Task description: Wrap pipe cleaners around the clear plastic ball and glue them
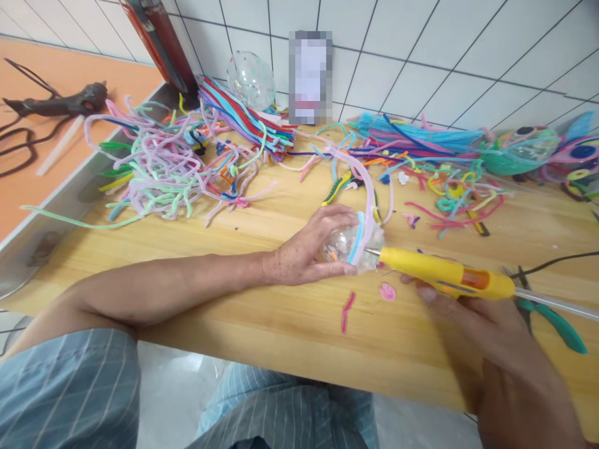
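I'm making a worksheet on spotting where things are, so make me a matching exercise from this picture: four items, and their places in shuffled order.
Items
1. Yellow glue gun
2. Black glue gun
3. Clear plastic ball with lilac and blue strips on it
4. Green-handled pliers

Places
A. On the orange surface at the far left
B. In the grasp of the left hand
C. On the wooden table, near the right edge of the picture
D. Held in the right hand

Right pairs: 1-D, 2-A, 3-B, 4-C
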Demonstrator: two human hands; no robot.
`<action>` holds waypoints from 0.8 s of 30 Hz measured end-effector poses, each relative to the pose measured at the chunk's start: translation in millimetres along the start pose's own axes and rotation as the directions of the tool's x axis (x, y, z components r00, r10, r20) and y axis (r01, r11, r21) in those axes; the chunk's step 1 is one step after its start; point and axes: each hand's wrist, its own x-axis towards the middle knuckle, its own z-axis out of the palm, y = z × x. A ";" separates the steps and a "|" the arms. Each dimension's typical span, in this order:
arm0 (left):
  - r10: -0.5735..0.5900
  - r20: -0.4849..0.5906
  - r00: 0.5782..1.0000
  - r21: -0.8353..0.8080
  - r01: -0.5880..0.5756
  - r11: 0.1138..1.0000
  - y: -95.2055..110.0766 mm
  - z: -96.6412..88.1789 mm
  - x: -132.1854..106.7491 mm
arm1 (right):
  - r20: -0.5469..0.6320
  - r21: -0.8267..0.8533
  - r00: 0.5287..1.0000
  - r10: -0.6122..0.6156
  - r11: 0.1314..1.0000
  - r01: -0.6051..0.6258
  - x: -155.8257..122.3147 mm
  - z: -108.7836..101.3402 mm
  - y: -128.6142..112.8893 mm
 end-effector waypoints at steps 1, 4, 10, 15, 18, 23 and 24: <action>0.001 -0.001 1.000 0.005 -0.001 1.000 0.2 -0.1 0.2 | 0.023 0.026 1.000 0.016 1.000 -0.016 0.4 0.6 -3.9; 0.006 0.003 1.000 0.013 -0.007 1.000 0.4 -0.3 0.1 | 0.063 0.059 0.997 0.038 0.997 -0.042 2.6 1.7 -12.9; -0.036 0.006 0.999 -0.008 0.036 0.999 -0.6 0.6 -2.9 | 0.100 0.099 0.993 0.056 0.993 -0.066 4.5 1.1 -20.9; -0.026 -0.001 1.000 -0.002 0.026 1.000 0.3 0.7 -2.8 | 0.122 0.129 0.988 0.092 0.986 -0.107 2.9 0.3 -23.3; -0.024 -0.002 1.000 0.008 0.024 1.000 1.6 0.0 -1.9 | 0.151 0.166 0.982 0.111 0.977 -0.136 2.9 0.4 -21.9; -0.033 0.011 0.999 0.012 0.032 0.999 2.5 -1.0 -1.8 | 0.152 0.186 0.977 0.147 0.967 -0.174 3.4 0.5 -25.6; -0.034 0.012 0.999 0.013 0.034 0.999 2.4 -1.1 -1.9 | 0.152 0.180 0.977 0.151 0.968 -0.178 3.7 0.4 -27.2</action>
